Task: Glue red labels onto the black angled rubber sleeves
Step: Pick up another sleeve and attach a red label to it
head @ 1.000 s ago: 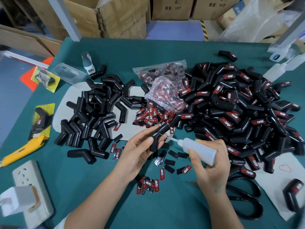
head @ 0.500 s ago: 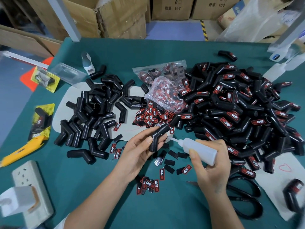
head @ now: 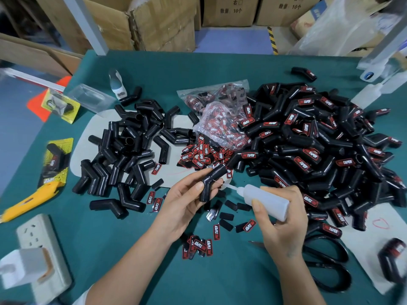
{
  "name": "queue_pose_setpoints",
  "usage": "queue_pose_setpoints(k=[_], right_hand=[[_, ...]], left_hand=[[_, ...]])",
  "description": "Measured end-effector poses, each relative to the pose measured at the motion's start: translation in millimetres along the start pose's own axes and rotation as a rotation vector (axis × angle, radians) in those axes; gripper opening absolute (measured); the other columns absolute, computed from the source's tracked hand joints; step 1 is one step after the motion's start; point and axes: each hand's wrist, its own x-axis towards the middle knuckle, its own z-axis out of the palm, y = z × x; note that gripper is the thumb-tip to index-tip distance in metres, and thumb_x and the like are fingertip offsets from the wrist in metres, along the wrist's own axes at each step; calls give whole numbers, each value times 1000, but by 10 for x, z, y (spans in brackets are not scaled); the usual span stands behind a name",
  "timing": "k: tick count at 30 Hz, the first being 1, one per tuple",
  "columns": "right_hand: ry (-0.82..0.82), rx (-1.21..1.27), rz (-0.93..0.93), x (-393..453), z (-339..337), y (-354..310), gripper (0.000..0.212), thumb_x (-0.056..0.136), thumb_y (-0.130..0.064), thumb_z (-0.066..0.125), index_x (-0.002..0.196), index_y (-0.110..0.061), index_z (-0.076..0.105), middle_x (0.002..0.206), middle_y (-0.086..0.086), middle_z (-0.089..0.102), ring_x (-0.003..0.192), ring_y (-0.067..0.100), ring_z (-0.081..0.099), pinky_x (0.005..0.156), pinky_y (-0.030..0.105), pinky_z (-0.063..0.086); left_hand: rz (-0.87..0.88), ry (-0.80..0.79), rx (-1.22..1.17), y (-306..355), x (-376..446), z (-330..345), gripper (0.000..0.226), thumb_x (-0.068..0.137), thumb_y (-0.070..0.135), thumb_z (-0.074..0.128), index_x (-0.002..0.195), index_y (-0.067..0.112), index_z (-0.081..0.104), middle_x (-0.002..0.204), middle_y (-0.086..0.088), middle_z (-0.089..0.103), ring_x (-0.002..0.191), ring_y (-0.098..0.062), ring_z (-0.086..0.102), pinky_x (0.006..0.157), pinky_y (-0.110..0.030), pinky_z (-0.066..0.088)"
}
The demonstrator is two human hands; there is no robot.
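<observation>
Head view: hardly any change from the earlier frames; left hand [head: 187,201] still pinches a bare sleeve [head: 211,182] at table centre, right hand [head: 280,219] still wraps the glue bottle [head: 265,200]; nozzle stays aimed at the sleeve's bend, so gluing is likely still under way, label not on yet; sleeve upper leg points to 1 o'clock, lower leg to 6, long axis roughly 1-to-7; bare sleeve pile [head: 123,150] at 10 o'clock, labelled pile [head: 319,146] at 2, loose labels [head: 199,154] at 12.
</observation>
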Motion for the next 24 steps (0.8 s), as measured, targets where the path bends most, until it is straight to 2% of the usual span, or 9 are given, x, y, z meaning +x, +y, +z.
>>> queue_pose_setpoints(k=[5, 10, 13, 16, 21, 24], right_hand=[[9, 11, 4, -4, 7, 1, 21, 89, -25, 69, 108, -17, 62, 95, 11, 63, 97, -2, 57, 82, 12, 44], [44, 26, 13, 8, 0, -1, 20, 90, -25, 69, 108, -22, 62, 101, -3, 62, 95, 2, 57, 80, 15, 44], [34, 8, -3, -5, 8, 0, 20, 90, -25, 69, 107, -17, 63, 102, -6, 60, 94, 1, 58, 81, 13, 43], [58, 10, 3, 2, -1, 7, 21, 90, -24, 69, 106, -13, 63, 102, -6, 60, 94, 1, 57, 81, 14, 44], [29, -15, -21, 0, 10, -10, 20, 89, -23, 68, 105, -11, 62, 92, 11, 63, 97, -4, 56, 83, 11, 42], [62, -14, -21, 14, 2, -10, 21, 89, -22, 68, 105, -10, 63, 97, -1, 62, 96, -3, 55, 83, 12, 43]], left_hand=[[2, 1, 6, -4, 3, 2, 47, 99, 18, 73, 143, 7, 62, 142, -29, 61, 131, -35, 63, 102, -30, 55], [8, 1, 11, -11, -8, 19, 47, 98, 17, 73, 143, 6, 62, 143, -29, 60, 134, -37, 61, 102, -29, 55], [21, 7, 17, -9, -11, 41, 49, 96, 19, 76, 142, 6, 63, 141, -29, 61, 134, -38, 61, 102, -30, 55], [32, 30, 40, -6, -6, 44, 44, 97, 15, 72, 140, 7, 64, 141, -27, 62, 132, -37, 62, 102, -30, 55], [23, 58, 62, -11, -9, 45, 43, 96, 13, 70, 138, 9, 66, 139, -27, 64, 130, -37, 64, 100, -29, 56], [30, 60, 68, -8, -11, 43, 43, 95, 14, 71, 138, 9, 67, 139, -26, 64, 130, -36, 64, 100, -29, 55]])
